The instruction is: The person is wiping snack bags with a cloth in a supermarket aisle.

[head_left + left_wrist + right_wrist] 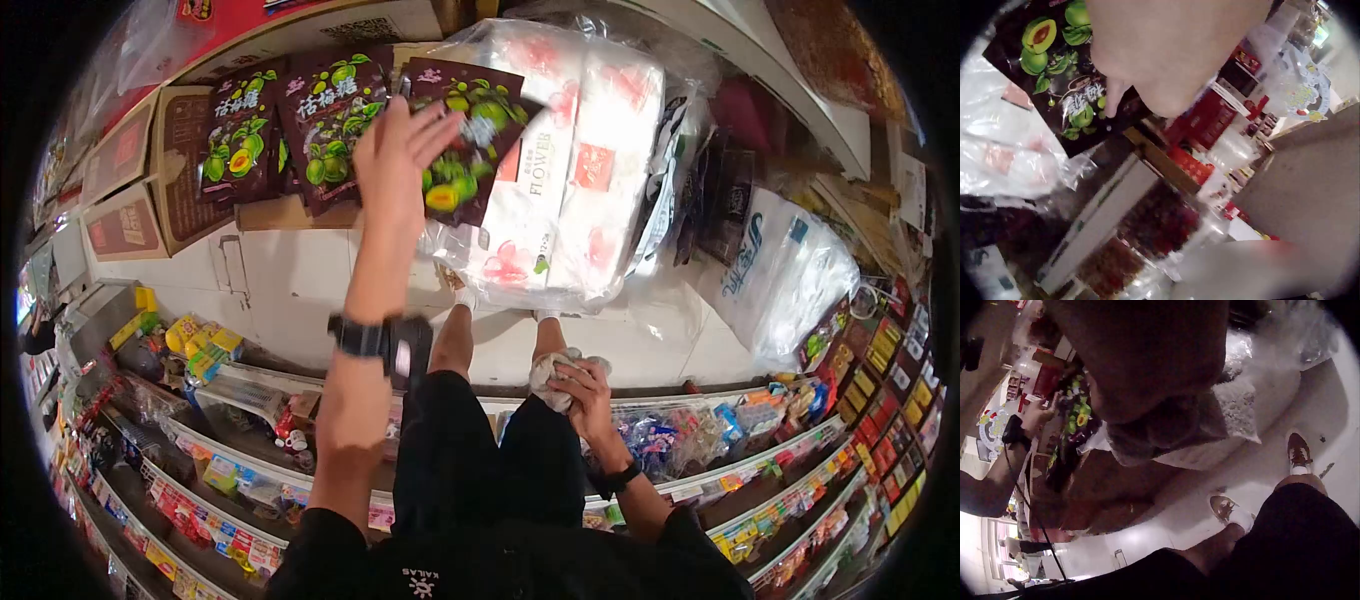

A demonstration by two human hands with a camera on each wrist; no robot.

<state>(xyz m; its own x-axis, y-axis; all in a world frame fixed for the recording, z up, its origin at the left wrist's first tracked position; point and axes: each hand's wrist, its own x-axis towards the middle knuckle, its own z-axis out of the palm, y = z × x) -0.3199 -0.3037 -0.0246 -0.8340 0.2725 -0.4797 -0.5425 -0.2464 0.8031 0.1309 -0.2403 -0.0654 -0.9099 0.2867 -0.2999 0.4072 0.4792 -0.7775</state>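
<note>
Left hand (388,165) lies over a bag (484,135) at twelve o'clock, fingers fairly straight; blur hides whether it pinches. Right hand (590,400), curled, grips a cloth (548,375) at five.

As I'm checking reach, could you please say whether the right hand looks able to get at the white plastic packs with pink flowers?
Probably yes: the white packs lie ahead of the right hand with no visible barrier, though it holds a crumpled pale cloth and might need freeing.
</note>
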